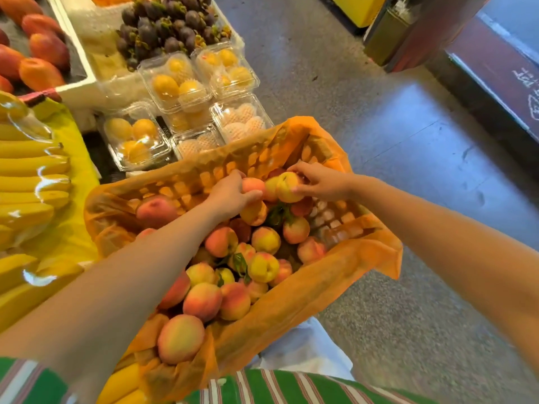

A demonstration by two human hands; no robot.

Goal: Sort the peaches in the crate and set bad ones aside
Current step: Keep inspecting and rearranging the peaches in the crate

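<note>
A crate (335,228) lined with orange plastic (306,298) holds several yellow-red peaches (264,266). At its far end my left hand (230,193) grips a pinkish peach (253,185) from the left. My right hand (319,182) holds a yellow peach (287,186) beside it, fingers curled over its top and thumb underneath. Both peaches sit just above the pile. One large peach (180,338) lies alone at the near end of the crate.
Clear boxes of yellow fruit (175,83) stand just beyond the crate. Bananas (32,182) on a yellow cloth lie to the left. Mangosteens (172,24) and mangoes (38,53) are farther back. Grey floor (408,126) lies to the right.
</note>
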